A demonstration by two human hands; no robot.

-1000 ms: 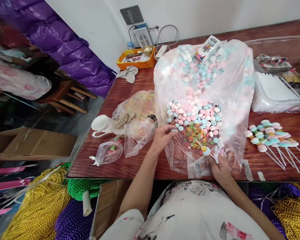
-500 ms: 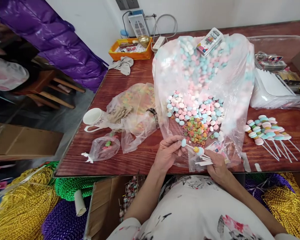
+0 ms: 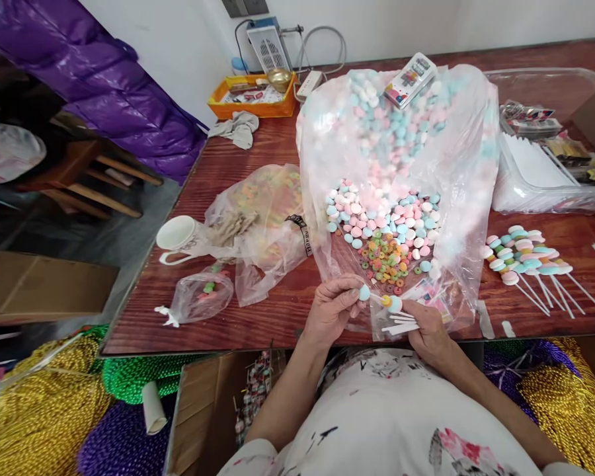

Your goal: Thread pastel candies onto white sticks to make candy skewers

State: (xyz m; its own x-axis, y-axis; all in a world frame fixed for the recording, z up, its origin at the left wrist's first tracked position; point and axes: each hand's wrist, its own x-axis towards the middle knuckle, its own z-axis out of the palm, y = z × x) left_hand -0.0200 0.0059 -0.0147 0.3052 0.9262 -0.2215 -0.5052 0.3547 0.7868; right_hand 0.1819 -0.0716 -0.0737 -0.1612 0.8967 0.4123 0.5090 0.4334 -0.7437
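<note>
A pale blue candy-like disc (image 3: 364, 292) is pinched between the thumb and fingers of my left hand (image 3: 333, 305). It sits at the tip of a thin white stick, touching it or nearly so. A yellow ring (image 3: 386, 301) and a second pale blue disc (image 3: 395, 304) are threaded on that stick. My right hand (image 3: 429, 328) is closed round its lower end and also holds several bare white sticks (image 3: 400, 327). Just beyond my hands lie small coloured rings (image 3: 384, 258) and loose pink, blue and white discs (image 3: 411, 221), spilling from a large clear bag (image 3: 461, 198).
Finished-looking sticks of stacked discs (image 3: 530, 254) lie at right, near a clear plastic bin (image 3: 540, 198). At left are a white cup (image 3: 176, 233), a bag of rings (image 3: 268, 198) and a smaller bag (image 3: 203, 294). An orange tray (image 3: 252, 109) stands at the back.
My left hand has brought the blue disc slightly down and closer to the threaded pieces. My right hand keeps its hold. The whole view has shifted a little.
</note>
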